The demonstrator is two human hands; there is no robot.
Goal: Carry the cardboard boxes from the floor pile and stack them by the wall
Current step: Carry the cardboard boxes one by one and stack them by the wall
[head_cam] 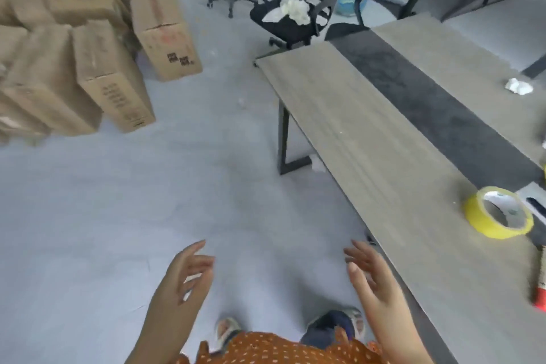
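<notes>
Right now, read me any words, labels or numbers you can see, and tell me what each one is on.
None can be read.
Near upright box: dark print on its end face, blurred.
Far box: reddish mark and dark code squares, blurred.
Yellow tape roll: core label too small.

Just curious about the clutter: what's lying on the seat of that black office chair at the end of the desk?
A crumpled white wad, maybe paper or cloth, lies on the black office chair seat, over something flat and white. What that is stays partly covered.

Office: swivel chairs (291,13), long desk (384,139).
</notes>
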